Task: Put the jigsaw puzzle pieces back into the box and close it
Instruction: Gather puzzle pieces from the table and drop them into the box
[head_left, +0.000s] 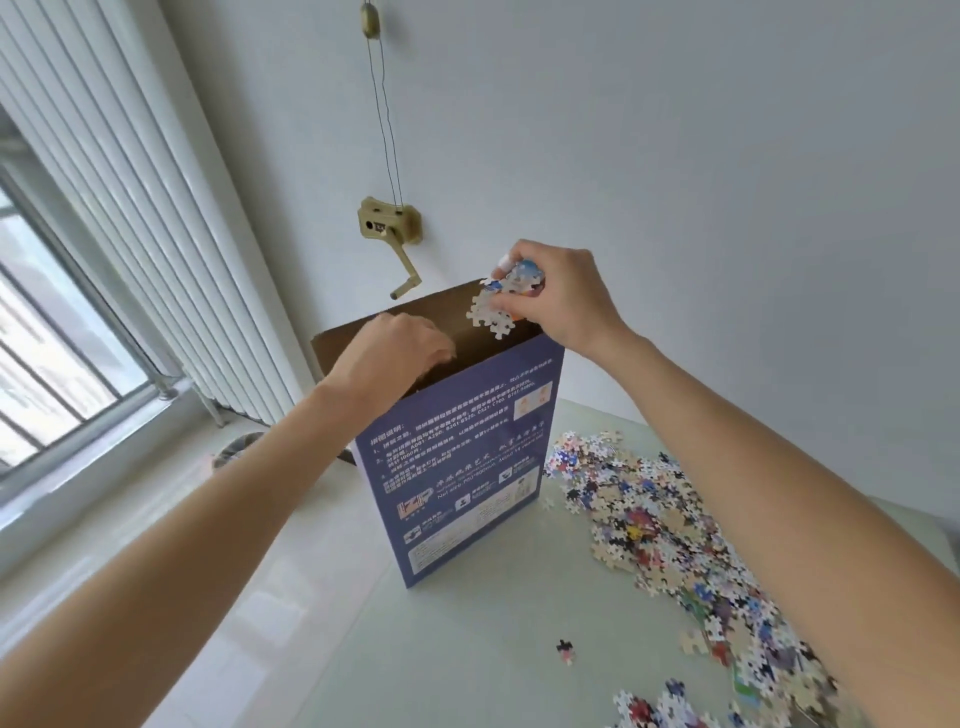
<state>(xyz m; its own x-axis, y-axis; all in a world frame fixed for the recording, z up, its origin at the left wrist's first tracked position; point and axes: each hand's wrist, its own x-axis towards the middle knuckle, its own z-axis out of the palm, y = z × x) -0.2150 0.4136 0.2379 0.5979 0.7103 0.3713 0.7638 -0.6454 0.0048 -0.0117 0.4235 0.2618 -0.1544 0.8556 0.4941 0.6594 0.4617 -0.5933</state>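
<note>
Your right hand (563, 296), at centre frame, grips a clump of joined puzzle pieces (493, 312) that hangs directly over the open mouth of the box (462, 462). The box stands upright on the table (467, 649), long axis vertical, mouth upward, so the drop is straight down. Your left hand (389, 353) curls over the box's near top edge and steadies it. The loose pieces (675, 545) lie scattered at lower right of the frame, on your right hand's side, so that hand is likely better placed to gather them.
</note>
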